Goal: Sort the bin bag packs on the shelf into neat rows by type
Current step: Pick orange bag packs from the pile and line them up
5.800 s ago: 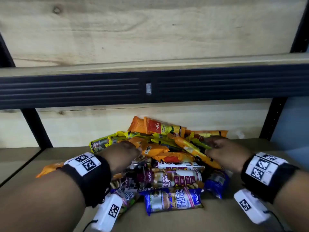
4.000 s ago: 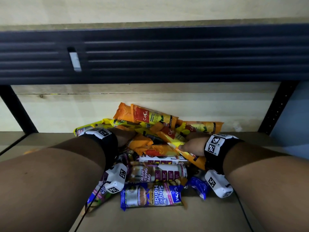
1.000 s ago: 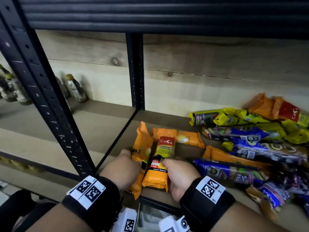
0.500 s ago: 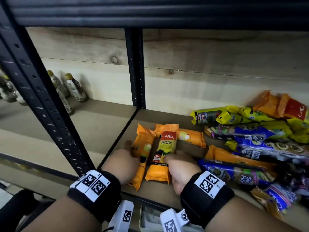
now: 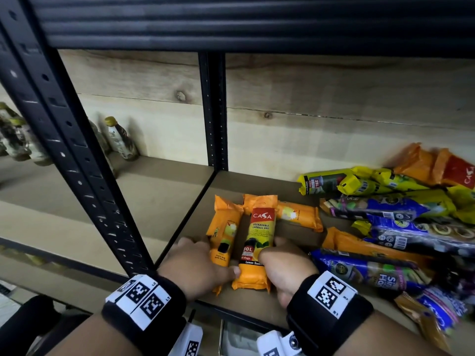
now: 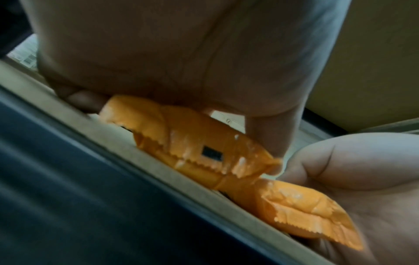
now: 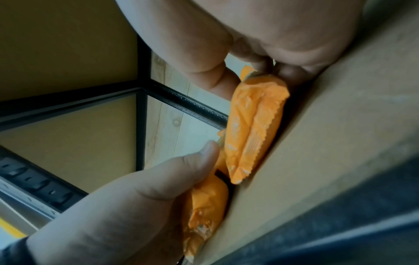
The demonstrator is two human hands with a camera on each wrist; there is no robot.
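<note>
Both hands worked at the shelf's point(image 5: 257, 308) front left corner: the left hand point(image 5: 198, 268) gripped one orange bin bag pack point(image 5: 223, 235), the right hand point(image 5: 285, 265) gripped the orange Casa pack point(image 5: 258, 237) touching it. A third orange pack point(image 5: 299, 217) lay crosswise behind; mixed packs point(image 5: 401, 217) were heaped to the right.

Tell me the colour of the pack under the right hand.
Orange pack with a red Casa label; head view.

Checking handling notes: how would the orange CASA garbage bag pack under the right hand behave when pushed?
The CASA pack looks soft: its wrapper creases. Lying flat, it would probably slide rather than roll. The glossy film may slip under the right hand.
</note>
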